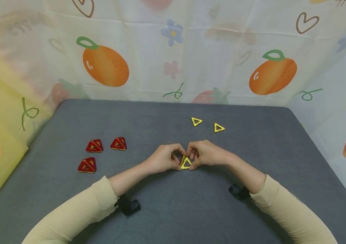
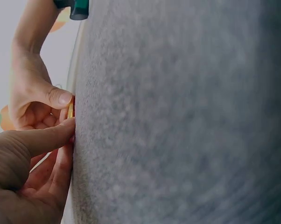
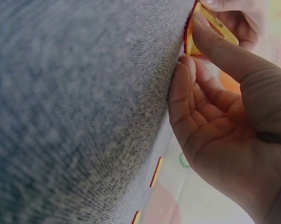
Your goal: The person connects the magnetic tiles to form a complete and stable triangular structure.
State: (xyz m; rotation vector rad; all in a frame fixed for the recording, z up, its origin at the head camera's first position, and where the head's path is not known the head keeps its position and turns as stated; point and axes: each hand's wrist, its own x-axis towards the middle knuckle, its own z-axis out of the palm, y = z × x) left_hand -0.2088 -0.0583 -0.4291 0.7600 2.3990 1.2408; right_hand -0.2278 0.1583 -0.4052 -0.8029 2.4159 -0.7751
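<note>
Near the middle of the table, both hands meet around small yellow triangular frames (image 1: 185, 167). My left hand (image 1: 162, 158) pinches them from the left, its thumb at the lower left corner and its fingers at the top. From the other side my right hand (image 1: 207, 153) grips them, thumb at the lower right corner. In the right wrist view, a yellow triangle (image 3: 230, 36) stands tilted up from a piece with a red edge low on the cloth. Fingers cover part of these pieces.
Two flat yellow triangles, one farther back (image 1: 193, 123) and one to its right (image 1: 219, 130), lie beyond the hands. At left sit three red pyramids with gold edges: a rear one (image 1: 122, 139), a middle one (image 1: 99, 144) and a front one (image 1: 92, 164). A fruit-print curtain (image 1: 148, 67) borders the grey table (image 1: 173, 210).
</note>
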